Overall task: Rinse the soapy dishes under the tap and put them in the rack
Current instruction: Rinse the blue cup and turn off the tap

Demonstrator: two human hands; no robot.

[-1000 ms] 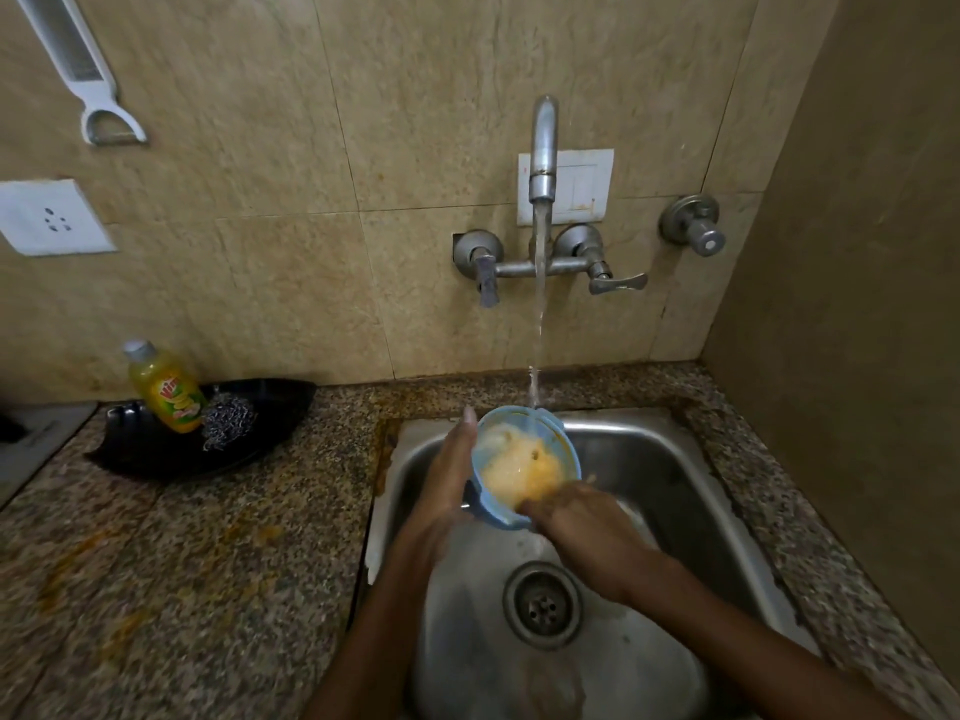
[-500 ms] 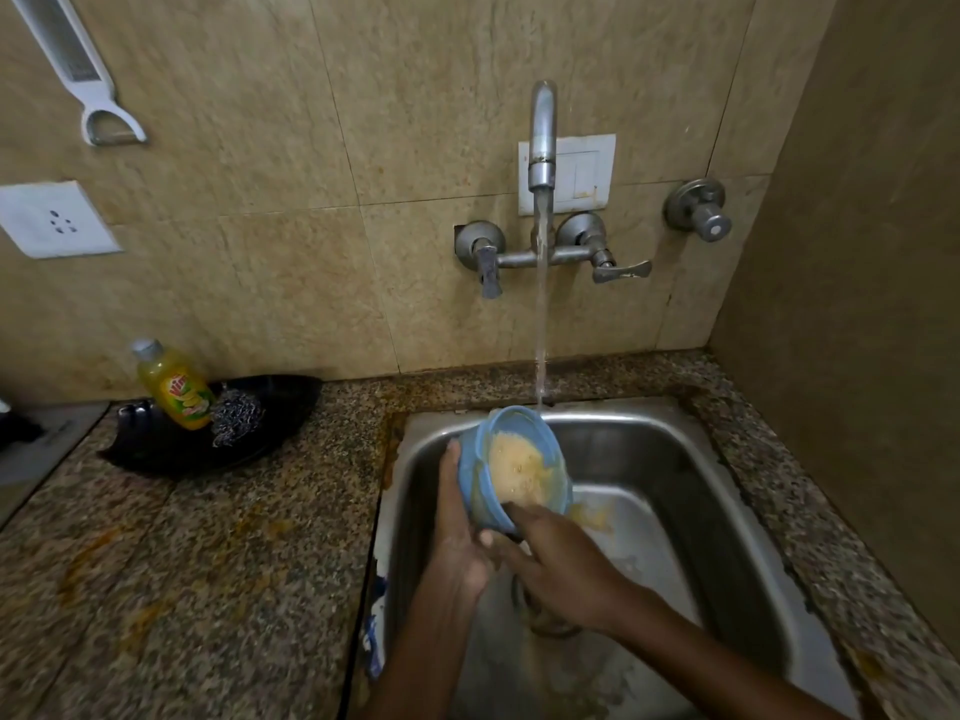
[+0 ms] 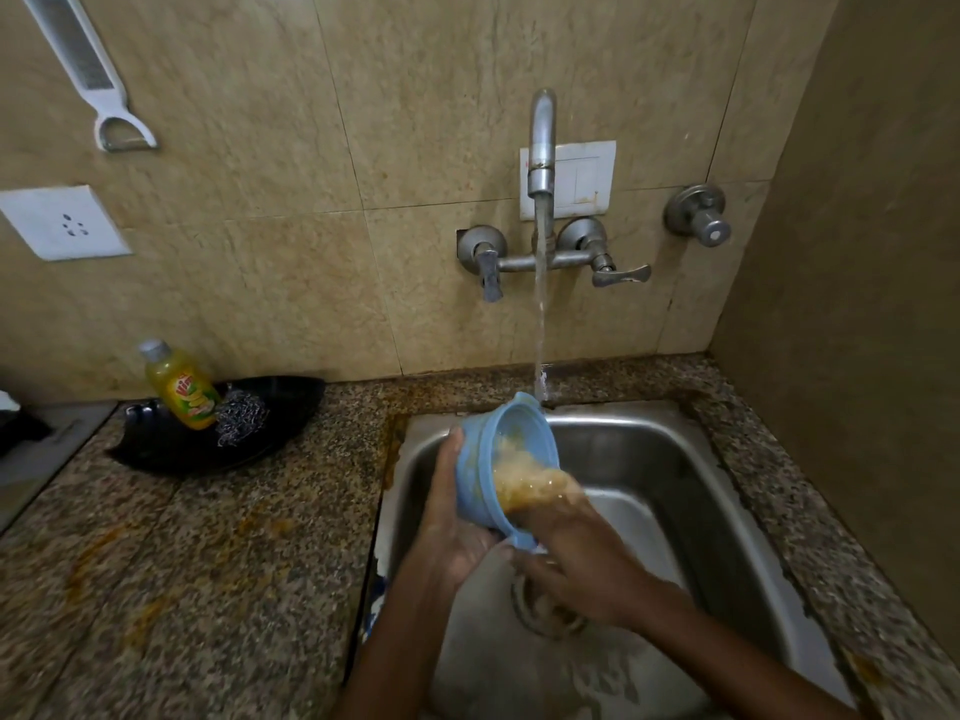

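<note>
On the counter (image 3: 218, 553) at left, a soap bottle (image 3: 182, 387) and scrubber (image 3: 240, 417) sit in a black tray (image 3: 156, 449). Your left hand (image 3: 457, 527) cups the tilted blue bowl (image 3: 480, 454) over the sink (image 3: 675, 459), fingers curved behind it. Your right hand (image 3: 582, 558) grips its lower rim, fingertips blurred. Tap (image 3: 541, 142) water strikes the bowl's top edge.

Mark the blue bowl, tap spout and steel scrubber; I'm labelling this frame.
blue bowl (image 3: 475, 449): head view, its outer wall.
tap spout (image 3: 542, 142): head view, its upright pipe.
steel scrubber (image 3: 240, 417): head view, middle of the wire ball.
</note>
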